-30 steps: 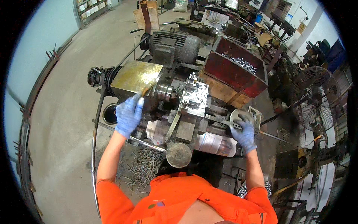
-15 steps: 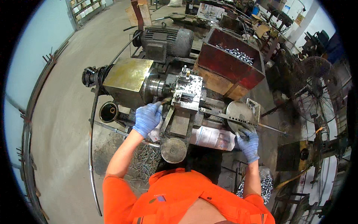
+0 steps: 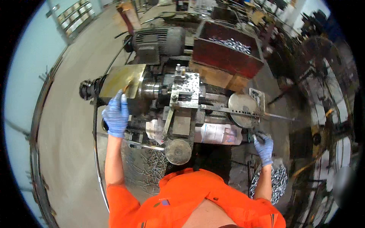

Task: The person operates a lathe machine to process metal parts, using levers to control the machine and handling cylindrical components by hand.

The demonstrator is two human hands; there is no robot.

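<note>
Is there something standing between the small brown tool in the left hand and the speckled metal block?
Yes. In this view, the shiny round spindle stands between the small brown tool in the left hand and the speckled metal block, just right of the yellowish box.

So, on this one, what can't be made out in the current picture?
Head view: the lower end of the slim brown tool, covered by the left hand.
Head view: whether the right hand grips anything; blur obscures its fingers.
Head view: part of the lower-right heap of metal parts, behind the right forearm.
Head view: the red box's depth of contents, hidden by its front wall.
</note>
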